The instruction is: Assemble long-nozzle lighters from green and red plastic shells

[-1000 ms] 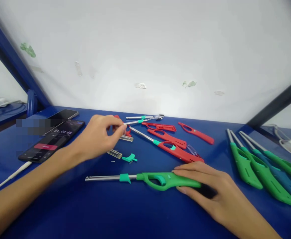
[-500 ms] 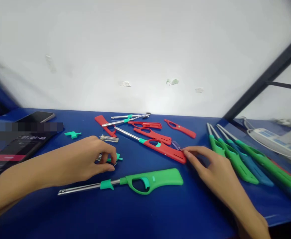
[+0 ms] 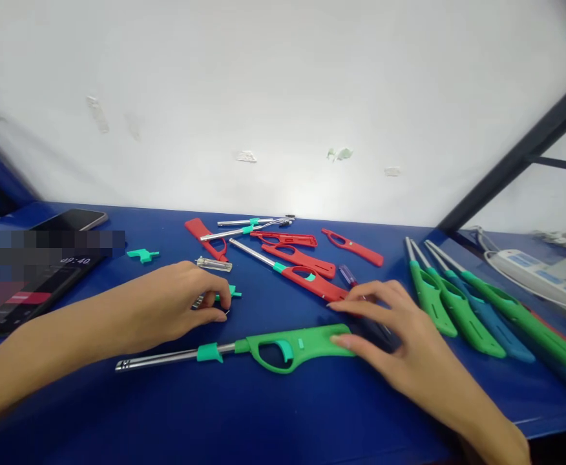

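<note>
My left hand is closed in a pinch beside a small teal trigger piece. Something small, partly clear or metallic, shows behind its fingers, too hidden to name. My right hand has thumb and fingers apart. Its thumb lies on the handle end of a green gas lighter, whose metal tube points left. The fingertips reach over the handle end of a red gas lighter. Partly under that hand is a tool with a clear purple handle, apparently a screwdriver.
Red handle shells, metal tubes with wires, a clear fuel tank and a teal trigger lie farther back. Several green and blue lighters are at right, near a power strip. Phones lie left.
My right hand has moved left and toward me from the end of the red lighter, its thumb now on the green lighter's handle. The left hand keeps its pinch in nearly the same place.
</note>
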`<state>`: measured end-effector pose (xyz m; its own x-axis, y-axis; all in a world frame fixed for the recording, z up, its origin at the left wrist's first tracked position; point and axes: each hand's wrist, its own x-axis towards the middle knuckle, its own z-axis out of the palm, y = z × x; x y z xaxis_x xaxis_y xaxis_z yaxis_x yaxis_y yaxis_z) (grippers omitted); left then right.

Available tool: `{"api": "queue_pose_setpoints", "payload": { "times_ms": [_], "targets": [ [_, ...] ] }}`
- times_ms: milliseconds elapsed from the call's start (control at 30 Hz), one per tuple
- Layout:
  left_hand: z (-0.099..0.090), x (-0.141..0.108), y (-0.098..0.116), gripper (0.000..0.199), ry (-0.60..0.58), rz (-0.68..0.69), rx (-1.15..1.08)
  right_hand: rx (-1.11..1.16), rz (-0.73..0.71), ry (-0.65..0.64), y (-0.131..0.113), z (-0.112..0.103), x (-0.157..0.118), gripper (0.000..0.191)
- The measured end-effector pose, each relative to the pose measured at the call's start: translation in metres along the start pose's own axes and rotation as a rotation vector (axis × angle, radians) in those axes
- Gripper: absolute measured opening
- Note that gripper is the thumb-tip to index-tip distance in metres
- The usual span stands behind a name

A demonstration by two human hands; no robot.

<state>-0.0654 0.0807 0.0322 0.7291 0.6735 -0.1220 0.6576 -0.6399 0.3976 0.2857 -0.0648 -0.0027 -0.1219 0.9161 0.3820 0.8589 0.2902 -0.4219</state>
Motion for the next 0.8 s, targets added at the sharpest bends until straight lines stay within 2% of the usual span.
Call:
{"api": "queue_pose_setpoints", "payload": {
  "times_ms": [200,333,433,600,733,800],
  "targets": [
    [0.012,0.001,-0.01,0.03,0.034,0.065,0.041,-0.019,-0.061,-0.14,-0.016,0.002,0.002,0.02],
    [0.011,-0.001,-0.004,0.029,0.04,0.078,0.047,-0.029,-0.055,-0.167,-0.019,-0.001,0.002,0.022],
    [0.007,-0.003,0.003,0.032,0.04,0.07,0.037,-0.026,-0.057,-0.146,-0.018,-0.002,0.001,0.022],
    [0.004,-0.002,0.007,0.033,0.058,0.06,0.009,-0.058,-0.15,-0.064,-0.012,0.001,-0.005,0.029],
    [0.003,0.001,0.003,0.028,0.103,0.029,0.002,-0.049,-0.091,-0.147,-0.016,0.003,-0.011,0.027],
    [0.003,0.003,0.003,0.027,0.132,0.015,0.002,-0.015,-0.047,-0.21,-0.021,0.003,-0.014,0.033]
  ]
}}
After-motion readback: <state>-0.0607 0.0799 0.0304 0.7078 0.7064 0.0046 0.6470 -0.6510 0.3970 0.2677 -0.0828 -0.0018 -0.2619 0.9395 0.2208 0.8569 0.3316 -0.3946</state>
